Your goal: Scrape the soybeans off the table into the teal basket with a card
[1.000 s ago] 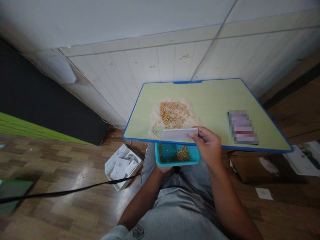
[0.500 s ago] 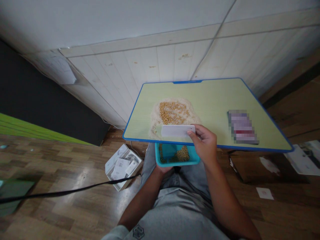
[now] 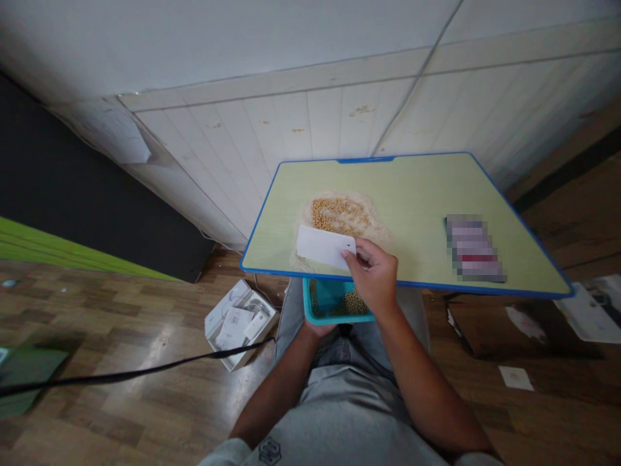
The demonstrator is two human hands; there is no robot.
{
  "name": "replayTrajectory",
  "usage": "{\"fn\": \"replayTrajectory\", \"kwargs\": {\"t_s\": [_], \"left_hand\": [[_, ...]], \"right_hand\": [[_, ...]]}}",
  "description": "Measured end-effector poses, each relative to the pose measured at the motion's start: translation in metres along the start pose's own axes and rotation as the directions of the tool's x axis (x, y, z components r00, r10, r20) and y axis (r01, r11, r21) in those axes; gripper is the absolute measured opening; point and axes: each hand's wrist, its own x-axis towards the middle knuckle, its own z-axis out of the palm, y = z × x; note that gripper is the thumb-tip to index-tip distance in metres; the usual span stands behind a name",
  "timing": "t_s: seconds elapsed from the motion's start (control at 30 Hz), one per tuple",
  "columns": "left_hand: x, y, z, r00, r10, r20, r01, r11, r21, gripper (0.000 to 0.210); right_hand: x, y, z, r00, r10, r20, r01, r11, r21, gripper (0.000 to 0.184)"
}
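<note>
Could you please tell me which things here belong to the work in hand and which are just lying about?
In use:
white card in the right hand
teal tray, left hand beneath
yellowish beans
pale grains
table

Seemingly lying about:
pixelated flat item
open white box
white square on floor

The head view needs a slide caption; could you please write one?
Right hand holding a white card by yellow beans and pale grains; left hand under a turquoise tray.
</note>
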Motion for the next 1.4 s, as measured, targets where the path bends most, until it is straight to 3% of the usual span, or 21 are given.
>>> {"fn": "replayTrajectory", "kwargs": {"t_s": [0.13, 0.3, 0.6, 0.77, 1.03, 1.23, 1.4], "left_hand": [[-0.001, -0.001, 0.006, 0.998, 0.020, -0.056, -0.018, 0.999, 0.042, 0.062], [-0.002, -0.002, 0.011, 1.000, -0.022, -0.015, 0.023, 0.999, 0.045, 0.067], [0.009, -0.011, -0.029, 0.997, -0.053, -0.056, 0.054, 0.998, 0.014, 0.049], [0.008, -0.010, -0.037, 0.994, -0.058, -0.097, 0.060, 0.998, 0.018, 0.058], [0.011, -0.010, -0.040, 0.988, -0.065, -0.143, 0.066, 0.998, 0.000, 0.055], [0.008, -0.009, -0.037, 0.994, -0.055, -0.090, 0.058, 0.998, 0.029, 0.058], [0.009, -0.011, -0.035, 0.990, -0.078, -0.121, 0.079, 0.997, 0.002, 0.062]], "right_hand": [[-0.003, 0.005, -0.008, 0.998, -0.016, -0.063, 0.011, 0.997, -0.075, 0.027], [0.003, 0.010, -0.024, 0.978, -0.053, -0.204, 0.033, 0.994, -0.100, 0.025], [0.016, 0.005, -0.045, 0.950, -0.108, -0.291, 0.067, 0.986, -0.150, 0.027], [0.028, 0.002, -0.058, 0.912, -0.175, -0.371, 0.116, 0.977, -0.177, 0.027], [0.030, 0.010, -0.061, 0.940, -0.154, -0.305, 0.105, 0.980, -0.170, 0.025], [0.030, 0.006, -0.058, 0.931, -0.154, -0.330, 0.105, 0.981, -0.162, 0.024], [0.029, 0.003, -0.057, 0.960, -0.120, -0.254, 0.090, 0.988, -0.128, 0.024]]}}
